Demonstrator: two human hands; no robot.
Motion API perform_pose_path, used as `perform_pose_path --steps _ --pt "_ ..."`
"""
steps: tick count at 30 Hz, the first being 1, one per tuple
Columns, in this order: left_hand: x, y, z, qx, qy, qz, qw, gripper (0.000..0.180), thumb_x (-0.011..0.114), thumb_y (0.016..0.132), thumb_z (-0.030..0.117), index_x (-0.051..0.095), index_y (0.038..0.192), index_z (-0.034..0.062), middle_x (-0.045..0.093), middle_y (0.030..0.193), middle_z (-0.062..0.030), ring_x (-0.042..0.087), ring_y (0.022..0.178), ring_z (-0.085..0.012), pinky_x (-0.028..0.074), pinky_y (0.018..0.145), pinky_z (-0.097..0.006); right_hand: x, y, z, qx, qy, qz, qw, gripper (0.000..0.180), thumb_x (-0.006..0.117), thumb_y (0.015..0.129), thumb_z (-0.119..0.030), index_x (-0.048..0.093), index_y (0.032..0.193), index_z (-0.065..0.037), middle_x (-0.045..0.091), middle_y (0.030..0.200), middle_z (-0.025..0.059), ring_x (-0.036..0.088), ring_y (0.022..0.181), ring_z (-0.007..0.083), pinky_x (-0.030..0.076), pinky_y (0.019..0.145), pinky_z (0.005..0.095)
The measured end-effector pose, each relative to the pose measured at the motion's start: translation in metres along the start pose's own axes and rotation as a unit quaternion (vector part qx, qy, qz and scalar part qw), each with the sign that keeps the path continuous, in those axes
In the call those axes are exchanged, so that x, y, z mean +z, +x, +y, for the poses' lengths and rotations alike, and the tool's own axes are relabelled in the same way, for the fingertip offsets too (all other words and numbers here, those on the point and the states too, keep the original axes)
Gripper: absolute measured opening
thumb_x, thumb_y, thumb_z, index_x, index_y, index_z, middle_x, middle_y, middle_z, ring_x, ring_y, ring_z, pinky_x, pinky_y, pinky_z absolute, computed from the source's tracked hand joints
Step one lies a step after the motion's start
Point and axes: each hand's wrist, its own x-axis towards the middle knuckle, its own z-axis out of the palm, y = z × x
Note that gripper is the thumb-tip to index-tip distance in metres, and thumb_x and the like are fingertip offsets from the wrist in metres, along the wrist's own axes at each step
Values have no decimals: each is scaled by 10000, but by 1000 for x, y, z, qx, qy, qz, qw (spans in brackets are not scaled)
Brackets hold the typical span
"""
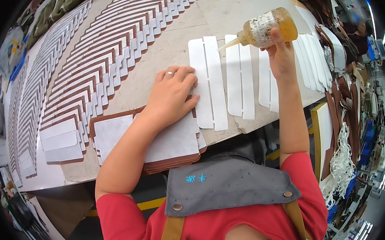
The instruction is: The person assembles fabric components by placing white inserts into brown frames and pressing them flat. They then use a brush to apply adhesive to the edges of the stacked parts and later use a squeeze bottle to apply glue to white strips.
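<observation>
My left hand (172,92), with a ring on one finger, lies flat with fingers together on the left edge of a white notched strip (208,83) on the worktable (233,5). My right hand (280,53) holds a clear glue bottle (266,28) of amber liquid, tipped so its pointed nozzle aims left above a second white strip (240,82). More white strips (268,83) lie under and to the right of that hand. A stack of brown pieces faced with white (172,143) sits below my left wrist at the table's front edge.
Long overlapping rows of brown-and-white pieces (107,50) fan across the left and back of the table. Loose white cards (60,142) lie front left. Brown leather pieces (343,100) and white cord (343,163) hang at the right. Another person (358,26) is far right.
</observation>
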Motion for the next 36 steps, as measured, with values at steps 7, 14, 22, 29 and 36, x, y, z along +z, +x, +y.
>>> perform_pose_path --steps 7,14,22,29,36 --pt "1 -1 -2 1 -2 9 1000 199 622 757 184 499 868 74 517 1171 -75 449 1105 -277 317 950 -403 0 5 6 54 45 -13 997 457 689 783 -391 507 1051 -70 572 892 11 548 739 104 435 592 250" --pt "5 -1 -3 9 13 27 1000 144 589 771 138 505 867 73 526 1146 -60 459 1088 -268 325 936 -398 -5 9 2 93 11 -74 993 428 684 786 -248 468 1092 -39 588 894 55 574 706 147 473 599 272" --pt "4 0 -3 2 10 27 1000 174 586 765 124 513 910 60 535 1138 -62 459 1086 -267 327 937 -391 8 20 8 85 49 -76 992 539 622 815 -425 425 1130 -35 595 882 93 598 687 170 477 585 267" --pt "4 0 -4 -1 8 25 1000 218 591 761 129 530 956 54 536 1138 -62 460 1087 -266 324 945 -392 28 29 5 13 -87 -68 994 519 643 804 -450 479 1064 -32 603 813 90 579 569 157 463 510 254" --pt "4 0 -4 -2 6 23 1000 216 592 763 133 536 957 59 533 1142 -56 457 1093 -267 330 942 -398 36 35 21 -4 -99 -7 995 502 660 804 -413 484 1038 -6 590 769 88 569 534 147 463 493 245"
